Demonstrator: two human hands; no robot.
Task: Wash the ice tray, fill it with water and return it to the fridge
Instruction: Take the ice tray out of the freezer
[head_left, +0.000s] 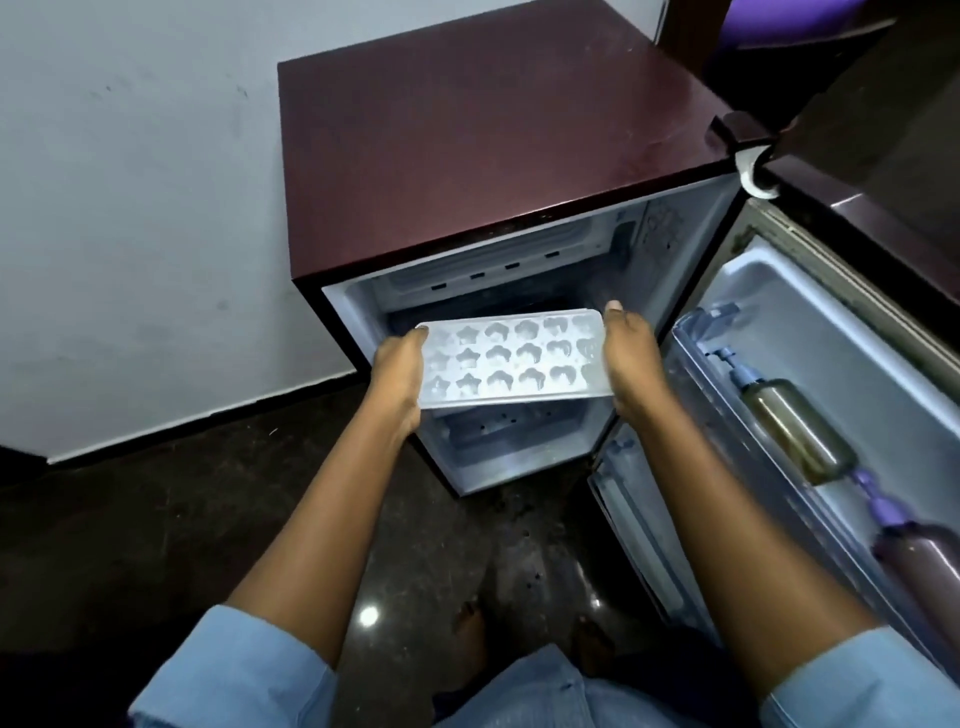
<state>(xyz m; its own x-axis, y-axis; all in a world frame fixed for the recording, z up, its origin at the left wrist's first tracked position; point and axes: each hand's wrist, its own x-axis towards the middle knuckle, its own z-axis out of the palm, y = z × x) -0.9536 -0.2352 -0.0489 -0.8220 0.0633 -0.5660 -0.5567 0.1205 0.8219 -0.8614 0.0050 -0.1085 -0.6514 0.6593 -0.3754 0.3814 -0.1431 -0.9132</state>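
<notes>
holding the ice tray at the mouth of the open fridge

the ice tray (511, 358) hangs in the air just in front of the fridge (493, 145), about level with the freezer compartment (493, 280) at the top, resting on no shelf. the left hand (397, 379) grips its left short end and the right hand (631, 358) grips its right short end, thumbs on the rim, fingers out of sight beneath. the tray sits nearly flat, its right end a little higher. 3 rows of star and heart moulds show, but whether they hold water is too pale to tell. the door (831, 338) stands wide open on the right, with 2 bottles (795, 431) in its racks.

judging by the level 2-handed carry, this looks like the last step, the return to the freezer, though a tray just lifted out would look much the same. if it is full, the next move calls for a slow, flat slide straight into the compartment, with both ends kept even so nothing spills over the rim
</notes>
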